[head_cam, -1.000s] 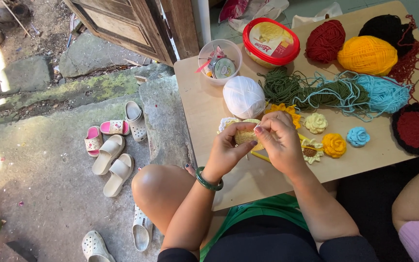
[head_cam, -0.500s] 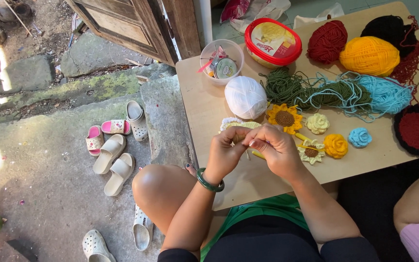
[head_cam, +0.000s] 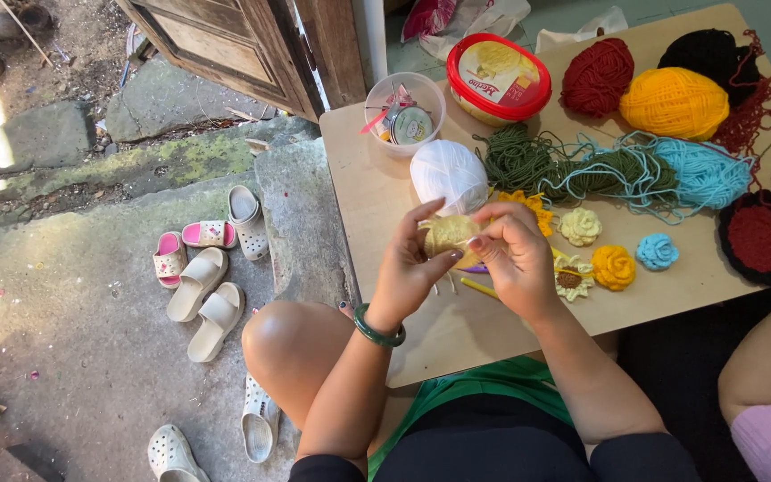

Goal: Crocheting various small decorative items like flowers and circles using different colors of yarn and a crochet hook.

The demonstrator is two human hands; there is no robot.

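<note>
Both hands have lifted slightly toward the white yarn ball (head_cam: 449,175) since the earlier frame, the pale yellow crochet piece (head_cam: 449,236) now turned up between them. Left of the table (head_cam: 359,178), sandals (head_cam: 203,277) lie on open concrete, well apart from the table's edge. Left hand (head_cam: 408,272) pinches the piece, fingers closed on it; right hand (head_cam: 515,254) grips its other side, just above the bare front strip of table. Crocheted flowers (head_cam: 613,266) lie just right of the hands. Yarn balls (head_cam: 674,103) crowd the far edge, and a red mat (head_cam: 763,237) overhangs the right edge.
</note>
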